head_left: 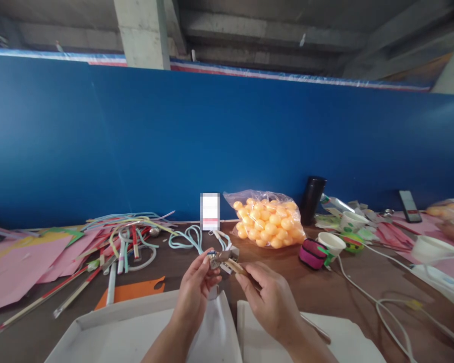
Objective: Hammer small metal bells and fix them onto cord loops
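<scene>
My left hand (197,282) is closed, pinching a small shiny silver ball (213,259), which looks like a bell, between thumb and fingers. My right hand (268,297) is wrapped round a plier-like tool with tan handles (232,265). The tool's metal head meets the right side of the silver ball; I cannot make out whether it grips it. One handle end (318,330) sticks out below my right hand. Both hands are above the front of the table, over white trays. Behind them lies a pale blue cord (187,241).
A plastic bag of orange balls (267,222) stands behind my hands. White trays (147,327) lie in front. Sticks, cords and pink paper (34,267) spread at left. A black bottle (312,200), paper cup (332,244), magenta pouch (312,253) and white cable (386,302) are at right.
</scene>
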Demonstrator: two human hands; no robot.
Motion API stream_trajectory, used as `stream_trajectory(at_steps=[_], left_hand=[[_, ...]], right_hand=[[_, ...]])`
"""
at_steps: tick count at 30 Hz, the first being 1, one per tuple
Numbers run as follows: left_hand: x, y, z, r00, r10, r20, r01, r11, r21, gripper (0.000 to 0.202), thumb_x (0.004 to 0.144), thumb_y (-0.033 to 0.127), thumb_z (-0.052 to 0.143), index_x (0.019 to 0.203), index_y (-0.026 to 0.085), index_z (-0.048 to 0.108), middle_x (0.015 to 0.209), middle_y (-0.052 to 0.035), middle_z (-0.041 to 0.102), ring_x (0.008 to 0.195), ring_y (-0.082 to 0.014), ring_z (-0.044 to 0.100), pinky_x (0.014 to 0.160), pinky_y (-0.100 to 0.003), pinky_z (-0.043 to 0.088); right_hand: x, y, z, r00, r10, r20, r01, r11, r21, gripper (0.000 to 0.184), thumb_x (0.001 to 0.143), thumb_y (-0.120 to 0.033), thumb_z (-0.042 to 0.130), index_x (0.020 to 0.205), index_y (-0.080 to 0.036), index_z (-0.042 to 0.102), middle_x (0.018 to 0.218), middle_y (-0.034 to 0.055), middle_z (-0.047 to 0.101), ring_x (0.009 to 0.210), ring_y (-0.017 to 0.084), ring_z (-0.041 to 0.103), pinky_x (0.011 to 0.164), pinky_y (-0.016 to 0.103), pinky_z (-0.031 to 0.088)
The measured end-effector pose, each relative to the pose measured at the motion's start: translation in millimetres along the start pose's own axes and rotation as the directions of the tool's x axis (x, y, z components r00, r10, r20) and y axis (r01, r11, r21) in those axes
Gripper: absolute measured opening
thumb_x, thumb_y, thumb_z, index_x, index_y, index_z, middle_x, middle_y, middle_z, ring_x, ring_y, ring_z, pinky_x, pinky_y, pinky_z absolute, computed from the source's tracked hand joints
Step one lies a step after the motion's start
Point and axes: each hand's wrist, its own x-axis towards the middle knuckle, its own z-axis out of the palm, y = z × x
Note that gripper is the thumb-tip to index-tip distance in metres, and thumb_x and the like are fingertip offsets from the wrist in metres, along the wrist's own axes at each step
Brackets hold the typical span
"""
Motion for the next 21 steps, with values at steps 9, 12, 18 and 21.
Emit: stream_trajectory(at_steps=[9,12,18,21], left_hand=[[1.2,-0.3,-1.4,1.000,-0.002,0.013,0.002,1.000,0.012,0.042,0.074,0.027,0.066,0.113,0.014,0.059,0.081,-0.0065,0.065,0.066,-0.0113,0.060,0.061,-0.022,0.051],[0.5,-0.9,-1.9,1.000,-0.006,0.015,0.006,1.000,0.012,0.041,0.075,0.027,0.065,0.114,0.014,0.058,0.080,-0.0064,0.065,0.065,-0.0112,0.060,0.061,-0.021,0.051],[0.3,-0.7,-1.5,1.000,-0.022,0.018,0.023,0.998,-0.059,0.031,0.079,0.022,0.061,0.109,0.014,0.060,0.082,-0.0063,0.065,0.065,-0.0107,0.060,0.063,-0.022,0.052],[0.3,3.4,1.0,0.997,-0.077,-0.024,0.073,0.987,-0.142,0.020,0.081,0.020,0.057,0.097,0.010,0.063,0.077,-0.0069,0.064,0.064,-0.0109,0.060,0.062,-0.022,0.052]], right_hand=[[0.5,-0.1,0.4,1.000,-0.004,-0.013,0.004,1.000,0.004,0.019,0.089,-0.026,0.046,0.096,-0.019,0.062,0.083,0.0057,0.065,0.075,0.017,0.060,0.066,0.023,0.043],[0.3,0.0,0.7,1.000,-0.007,-0.006,0.007,1.000,0.023,0.019,0.090,-0.026,0.046,0.096,-0.018,0.062,0.083,0.0061,0.065,0.076,0.017,0.060,0.067,0.023,0.043],[-0.2,1.2,1.9,1.000,-0.007,-0.012,0.007,1.000,0.024,0.019,0.089,-0.027,0.046,0.096,-0.018,0.062,0.081,0.0062,0.065,0.074,0.017,0.060,0.065,0.023,0.042],[0.2,0.3,-0.3,1.000,0.005,-0.018,-0.004,0.999,0.049,0.019,0.089,-0.027,0.046,0.096,-0.019,0.062,0.081,0.0054,0.065,0.075,0.017,0.060,0.068,0.024,0.043]])
